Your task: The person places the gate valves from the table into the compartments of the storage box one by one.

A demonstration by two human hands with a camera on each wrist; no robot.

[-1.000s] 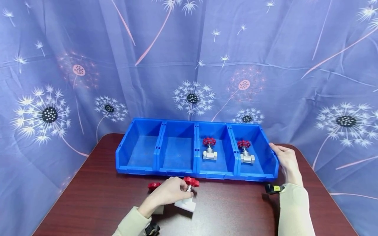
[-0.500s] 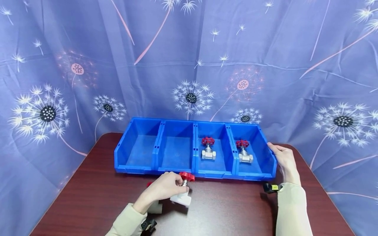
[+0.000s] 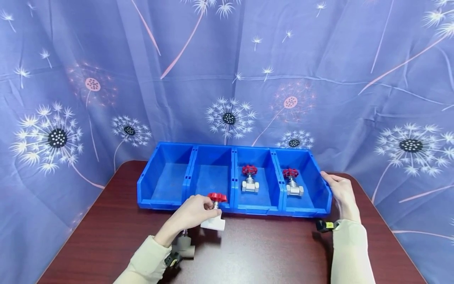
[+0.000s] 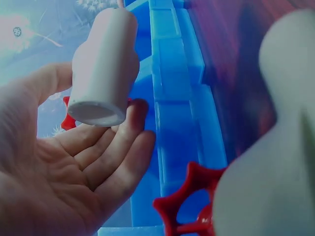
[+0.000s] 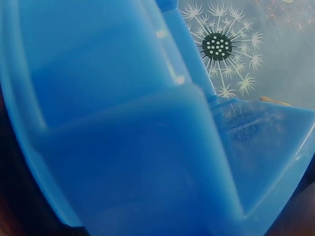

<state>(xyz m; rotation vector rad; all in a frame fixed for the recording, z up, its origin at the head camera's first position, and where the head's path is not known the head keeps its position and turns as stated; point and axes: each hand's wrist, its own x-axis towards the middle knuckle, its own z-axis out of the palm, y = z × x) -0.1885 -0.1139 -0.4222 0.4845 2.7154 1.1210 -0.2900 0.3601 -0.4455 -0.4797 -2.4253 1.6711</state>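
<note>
My left hand pinches a white plastic valve with a red handwheel, just in front of the second compartment from the left. In the left wrist view the valve's pipe end faces the camera between thumb and fingers. Beneath my left wrist stands a grey plastic valve, its top hidden in the head view; its red handwheel shows in the left wrist view. My right hand holds the right side wall of the blue bin row. Two metal valves with red handwheels stand in the two right compartments, one in each.
The bin row has divider walls between compartments and a low front lip. It stands near the back of the dark wood table. A patterned blue curtain hangs behind.
My left hand has moved forward and slightly left with the white valve, towards the bin front, uncovering more of the grey valve. My right hand stays on the bin wall.
</note>
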